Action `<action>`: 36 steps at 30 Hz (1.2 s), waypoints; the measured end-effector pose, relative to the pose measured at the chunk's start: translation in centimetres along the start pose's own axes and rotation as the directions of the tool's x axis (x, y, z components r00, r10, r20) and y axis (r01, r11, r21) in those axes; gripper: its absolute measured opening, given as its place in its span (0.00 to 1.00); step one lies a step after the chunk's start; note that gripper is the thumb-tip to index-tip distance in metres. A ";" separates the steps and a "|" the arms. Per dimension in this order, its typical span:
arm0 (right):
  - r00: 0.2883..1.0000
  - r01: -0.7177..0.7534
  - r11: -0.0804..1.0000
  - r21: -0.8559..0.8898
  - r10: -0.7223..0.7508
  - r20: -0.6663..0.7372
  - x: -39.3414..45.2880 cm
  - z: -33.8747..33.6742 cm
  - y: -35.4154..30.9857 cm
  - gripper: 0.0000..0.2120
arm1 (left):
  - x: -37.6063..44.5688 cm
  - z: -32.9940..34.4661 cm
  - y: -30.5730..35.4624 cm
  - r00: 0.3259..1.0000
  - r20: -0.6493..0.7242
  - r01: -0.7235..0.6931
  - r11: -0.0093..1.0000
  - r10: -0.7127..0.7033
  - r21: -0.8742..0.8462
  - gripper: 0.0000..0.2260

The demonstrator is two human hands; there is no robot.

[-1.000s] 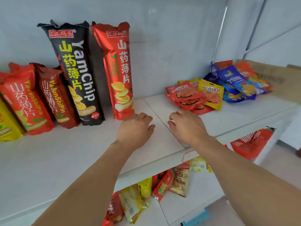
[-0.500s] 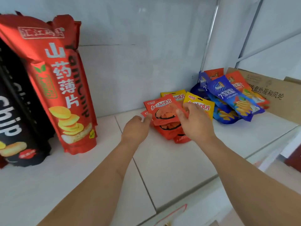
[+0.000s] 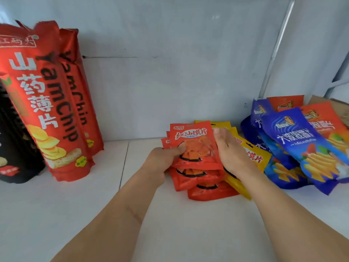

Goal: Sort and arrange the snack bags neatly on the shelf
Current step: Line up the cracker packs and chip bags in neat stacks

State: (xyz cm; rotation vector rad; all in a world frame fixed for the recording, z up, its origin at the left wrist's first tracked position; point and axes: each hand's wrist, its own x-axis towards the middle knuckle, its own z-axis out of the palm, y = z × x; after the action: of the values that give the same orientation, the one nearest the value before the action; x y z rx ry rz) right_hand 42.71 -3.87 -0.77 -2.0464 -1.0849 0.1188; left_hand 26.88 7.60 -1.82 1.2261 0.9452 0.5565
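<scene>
We note a white shelf board (image 3: 188, 233) with a thin seam running front to back left of centre, backed by a pale grey-white wall (image 3: 170, 82). A white upright post (image 3: 273, 53) rises at the right rear, and the corner of a brown cardboard box (image 3: 338, 104) shows behind the bags at the far right.

At the left, tall red yam chip bags (image 3: 47, 103) stand upright against the wall, one behind another, long axis vertical, printed faces toward us. A black bag (image 3: 15, 148) stands at the left edge, partly cut off by the frame.

At centre, small red snack packets (image 3: 198, 176) lie in an overlapping stack on the shelf, long axis running front to back, tops toward the wall. The top red packet (image 3: 190, 140) is raised off the stack, tilted up with its face toward us and its header end uppermost. The left hand (image 3: 162, 163) pinches its lower left edge, thumb on the face and fingers curled behind. The right hand (image 3: 230, 150) holds its right edge, with the fingers curved along the packet.

Yellow packets (image 3: 253, 157) lie just right of the red stack, partly under the right hand. Further right, blue bags (image 3: 302, 148) and orange bags (image 3: 324, 125) lie heaped, their long axes slanting from rear left to front right.
</scene>
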 end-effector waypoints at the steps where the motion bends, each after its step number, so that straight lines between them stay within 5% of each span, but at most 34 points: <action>1: 1.000 0.012 0.999 -0.034 -0.012 0.020 0.4 -0.4 1.0 0.42 | -0.1 0.1 0.0 1.000 0.020 0.026 0.999 -0.025 -0.047 0.16; 6: 0.997 0.066 0.953 -0.295 -0.052 0.055 2.3 -1.1 5.6 0.38 | -0.5 -0.8 -0.5 0.996 0.039 0.083 0.982 -0.078 -0.167 0.15; 14: 0.991 0.119 0.873 -0.473 -0.073 0.114 3.7 -2.4 5.9 0.27 | -0.2 -1.1 -0.3 0.999 -0.048 -0.004 0.981 -0.006 -0.193 0.12; 19: 0.944 0.322 0.875 -0.361 -0.324 0.058 0.8 -2.9 1.8 0.12 | -0.8 -1.2 -0.2 0.995 -0.096 -0.017 0.977 -0.004 -0.211 0.11; 23: 0.936 0.342 0.807 -0.482 -0.249 0.248 -1.0 -0.9 0.7 0.14 | -1.2 -1.4 -0.1 0.993 -0.116 -0.013 0.972 -0.014 -0.233 0.11; 29: 0.970 0.240 0.727 -0.643 -0.147 0.196 -0.9 -0.2 0.8 0.23 | -1.3 -3.3 0.1 0.985 -0.171 -0.024 0.981 -0.010 -0.194 0.10; 36: 0.906 0.411 0.754 -0.513 -0.276 0.319 -1.9 1.3 0.7 0.20 | -1.6 -5.6 1.3 0.971 -0.231 0.023 0.990 -0.056 -0.140 0.07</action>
State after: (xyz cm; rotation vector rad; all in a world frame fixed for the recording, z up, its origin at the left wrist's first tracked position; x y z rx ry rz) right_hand 41.49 -4.71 -2.64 -2.3380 -1.8044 -0.1996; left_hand 21.47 9.71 -0.42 1.0315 1.1093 0.7340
